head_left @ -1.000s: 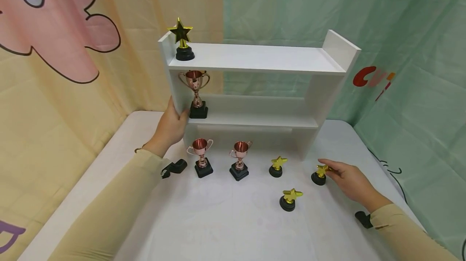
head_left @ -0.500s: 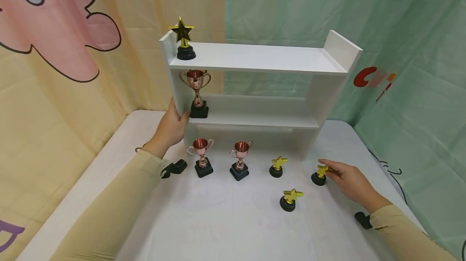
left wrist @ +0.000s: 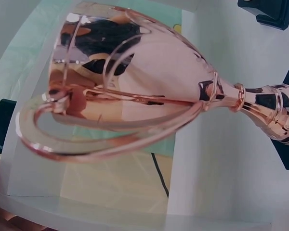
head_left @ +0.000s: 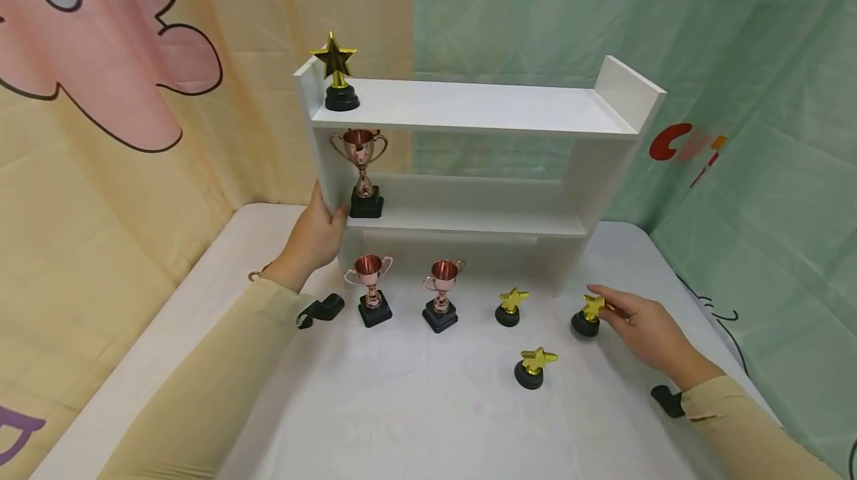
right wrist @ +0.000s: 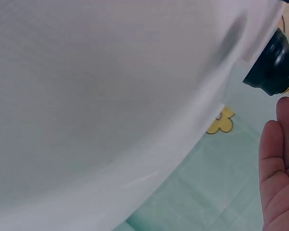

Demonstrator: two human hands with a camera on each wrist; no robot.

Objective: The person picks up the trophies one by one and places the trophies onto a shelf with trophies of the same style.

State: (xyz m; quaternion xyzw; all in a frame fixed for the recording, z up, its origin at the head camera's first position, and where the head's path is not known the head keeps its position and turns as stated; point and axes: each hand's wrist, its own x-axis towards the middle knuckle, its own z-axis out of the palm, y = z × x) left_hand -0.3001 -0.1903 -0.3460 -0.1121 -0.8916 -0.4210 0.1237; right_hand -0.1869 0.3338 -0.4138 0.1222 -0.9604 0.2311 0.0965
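My left hand (head_left: 315,234) grips the left side panel of a white shelf (head_left: 469,105), thumb at its front edge. On the right, my right hand (head_left: 646,327) pinches a small gold star trophy (head_left: 592,307) by its star; its black base (right wrist: 274,65) shows in the right wrist view, beside my fingers (right wrist: 272,149). Two more small star trophies, one farther back (head_left: 512,301) and one nearer (head_left: 533,365), stand on the table. Two rose-gold cup trophies, a left one (head_left: 370,272) and a right one (head_left: 443,275), stand before the shelf.
A larger star trophy (head_left: 339,78) stands at the left end of the top shelf board. Below it, a taller rose-gold cup (head_left: 361,156) stands on the middle board. White cloth covers the table (head_left: 415,420); printed curtains (head_left: 756,257) hang around it.
My right hand has raised the small star trophy slightly, and its base has shifted a little up. My left hand keeps its place on the shelf.
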